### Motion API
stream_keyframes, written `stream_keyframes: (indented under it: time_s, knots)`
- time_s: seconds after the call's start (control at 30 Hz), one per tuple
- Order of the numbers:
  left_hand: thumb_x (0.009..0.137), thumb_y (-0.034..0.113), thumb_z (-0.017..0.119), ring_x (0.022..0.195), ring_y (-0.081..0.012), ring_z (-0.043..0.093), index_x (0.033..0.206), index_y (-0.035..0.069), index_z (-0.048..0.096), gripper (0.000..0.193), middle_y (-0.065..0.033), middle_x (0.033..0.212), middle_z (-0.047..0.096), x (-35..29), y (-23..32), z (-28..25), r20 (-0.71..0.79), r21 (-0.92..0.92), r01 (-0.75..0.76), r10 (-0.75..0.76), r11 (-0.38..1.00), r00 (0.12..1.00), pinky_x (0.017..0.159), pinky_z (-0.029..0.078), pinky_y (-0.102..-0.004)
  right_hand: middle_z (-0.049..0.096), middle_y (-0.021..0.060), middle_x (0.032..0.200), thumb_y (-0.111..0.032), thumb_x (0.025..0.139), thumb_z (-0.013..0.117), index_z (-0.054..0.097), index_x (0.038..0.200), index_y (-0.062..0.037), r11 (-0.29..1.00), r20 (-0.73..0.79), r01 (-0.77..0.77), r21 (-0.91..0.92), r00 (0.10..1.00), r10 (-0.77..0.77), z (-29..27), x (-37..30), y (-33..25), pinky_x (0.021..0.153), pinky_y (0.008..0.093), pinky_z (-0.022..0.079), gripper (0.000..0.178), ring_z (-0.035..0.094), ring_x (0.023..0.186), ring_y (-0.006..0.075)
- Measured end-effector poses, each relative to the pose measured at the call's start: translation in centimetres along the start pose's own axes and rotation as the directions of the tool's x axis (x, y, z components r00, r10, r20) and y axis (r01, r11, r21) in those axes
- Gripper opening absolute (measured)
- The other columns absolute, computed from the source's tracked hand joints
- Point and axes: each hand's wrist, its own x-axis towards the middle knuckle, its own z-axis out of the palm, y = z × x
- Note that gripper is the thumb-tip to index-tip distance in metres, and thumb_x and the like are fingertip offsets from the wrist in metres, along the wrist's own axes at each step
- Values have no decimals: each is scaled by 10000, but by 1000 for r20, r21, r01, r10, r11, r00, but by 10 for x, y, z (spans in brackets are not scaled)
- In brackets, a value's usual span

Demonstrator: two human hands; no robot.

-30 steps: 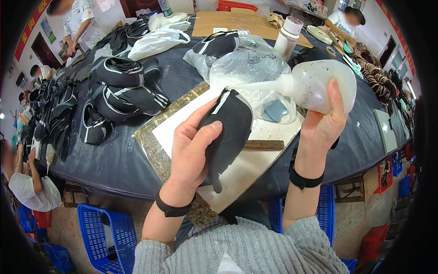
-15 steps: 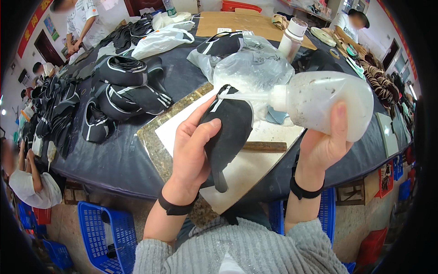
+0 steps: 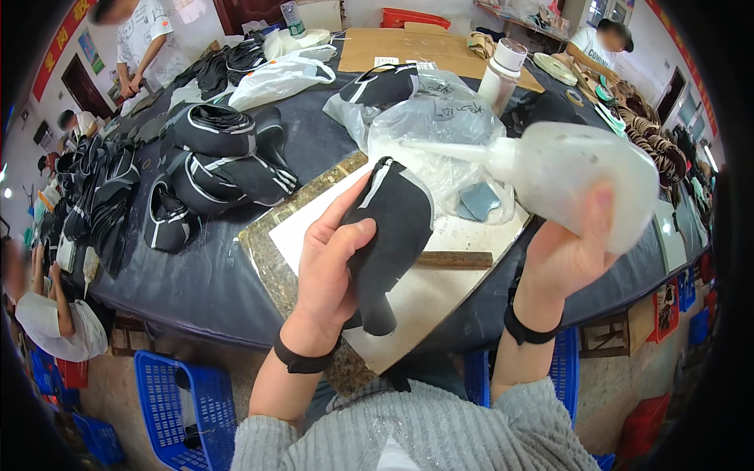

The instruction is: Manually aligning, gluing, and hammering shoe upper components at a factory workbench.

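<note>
My left hand (image 3: 328,263) is closed on a black shoe upper (image 3: 399,224) with pale edging, thumb on top and fingers underneath. The piece is held upright above a white board (image 3: 408,310). In my right hand (image 3: 567,255) is a translucent squeeze bottle (image 3: 577,169) with whitish contents, lying almost level. Its long thin nozzle (image 3: 448,150) points left, the tip a little above the upper's top end and apparently apart from it. Behind the upper, a wooden stick (image 3: 452,260) and small blue-grey pieces (image 3: 477,201) lie around the board.
Stacked black uppers (image 3: 220,165) stand left on the dark-covered table (image 3: 196,290). A clear plastic bag (image 3: 440,114), white canister (image 3: 503,74) and cardboard sheet (image 3: 432,47) lie beyond the board. Blue baskets (image 3: 184,408) sit on the floor. Other people work around the table.
The bottle has moved right and slightly down, taking its nozzle off the upper's pale edging. The upper has turned a little and dipped slightly in my left hand.
</note>
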Motion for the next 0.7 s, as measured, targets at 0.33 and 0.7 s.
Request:
stream_keyframes:
  time_s: [0.33, 0.7]
  knots:
    - [889, -50, 496, 1049, -221, 684, 1437, -17, 468, 550, -180, 1248, 644, -2, -1, -4, 32, -4, -27, 27, 1000, 999, 897, 570, -328, 623, 142, 1251, -105, 925, 627, 555, 1307, 28, 998, 186, 41, -47, 982, -32, -9, 1, 5, 1017, 422, 483, 410, 614, 1147, 270]
    - [891, -46, 496, 1035, -220, 686, 1430, -17, 477, 540, -179, 1243, 644, 2, -3, -8, 16, -42, -8, 8, 999, 1000, 889, 573, -332, 627, 140, 1240, -138, 948, 609, 555, 1305, 18, 998, 79, -59, -35, 995, 61, -14, -8, 11, 991, 434, 508, 393, 632, 1123, 273]
